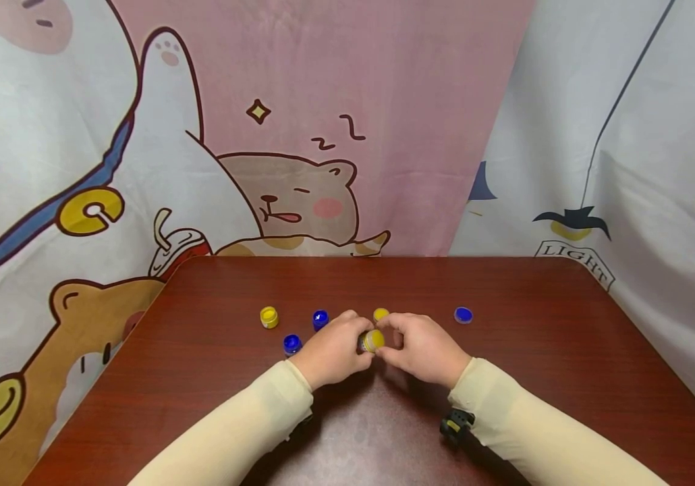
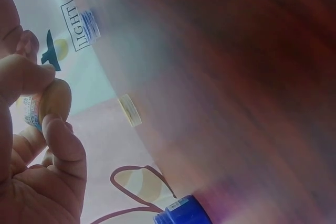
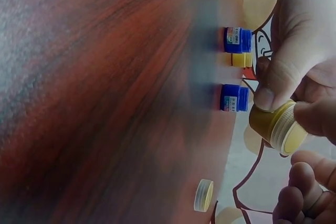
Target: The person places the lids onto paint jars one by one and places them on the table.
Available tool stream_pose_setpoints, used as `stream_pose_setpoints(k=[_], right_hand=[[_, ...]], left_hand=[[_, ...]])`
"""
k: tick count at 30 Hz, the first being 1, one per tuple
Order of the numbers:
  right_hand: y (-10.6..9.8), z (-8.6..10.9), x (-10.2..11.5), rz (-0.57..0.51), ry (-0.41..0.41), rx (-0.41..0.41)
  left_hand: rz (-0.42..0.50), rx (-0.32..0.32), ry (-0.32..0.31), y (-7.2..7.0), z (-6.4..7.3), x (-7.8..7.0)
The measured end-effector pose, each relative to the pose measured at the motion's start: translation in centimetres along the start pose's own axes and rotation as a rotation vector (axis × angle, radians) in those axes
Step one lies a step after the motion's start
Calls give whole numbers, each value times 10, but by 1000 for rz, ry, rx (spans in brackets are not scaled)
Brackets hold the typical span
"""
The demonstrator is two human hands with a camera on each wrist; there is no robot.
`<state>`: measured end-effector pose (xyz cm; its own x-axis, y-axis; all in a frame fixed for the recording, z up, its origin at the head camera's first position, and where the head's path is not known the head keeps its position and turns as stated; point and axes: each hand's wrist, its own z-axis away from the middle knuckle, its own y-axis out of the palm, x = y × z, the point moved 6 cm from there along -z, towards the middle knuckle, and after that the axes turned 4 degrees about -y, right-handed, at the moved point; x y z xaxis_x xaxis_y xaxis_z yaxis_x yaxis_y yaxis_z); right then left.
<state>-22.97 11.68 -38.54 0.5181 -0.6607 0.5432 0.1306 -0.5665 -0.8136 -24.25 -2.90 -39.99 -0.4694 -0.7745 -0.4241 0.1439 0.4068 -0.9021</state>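
A small yellow paint jar (image 1: 372,341) with a clear-rimmed lid on it is gripped by my left hand (image 1: 333,347), tilted with the lid toward the right. In the right wrist view the left thumb (image 3: 266,98) presses on the side of the jar (image 3: 268,121). My right hand (image 1: 423,347) curves about the lid with thumb and fingers parted. Its thumb (image 3: 315,119) overlaps the lid's edge, while the other fingers (image 3: 303,184) stand just apart from it. The jar's printed label (image 2: 32,111) shows between the fingers in the left wrist view.
Open jars stand on the brown table (image 1: 359,432): one yellow (image 1: 269,317) and two blue, one farther back (image 1: 320,319), one nearer (image 1: 291,344). A loose yellow lid (image 1: 380,314) lies behind the hands, a blue lid (image 1: 463,315) to the right. A printed curtain (image 1: 432,101) hangs behind.
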Motion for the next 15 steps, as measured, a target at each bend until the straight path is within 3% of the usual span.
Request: stream_pose_setpoints(k=[15], right_hand=[[0,1,0,0,-5,0]], left_hand=[[9,-1,2,0,0,-1]])
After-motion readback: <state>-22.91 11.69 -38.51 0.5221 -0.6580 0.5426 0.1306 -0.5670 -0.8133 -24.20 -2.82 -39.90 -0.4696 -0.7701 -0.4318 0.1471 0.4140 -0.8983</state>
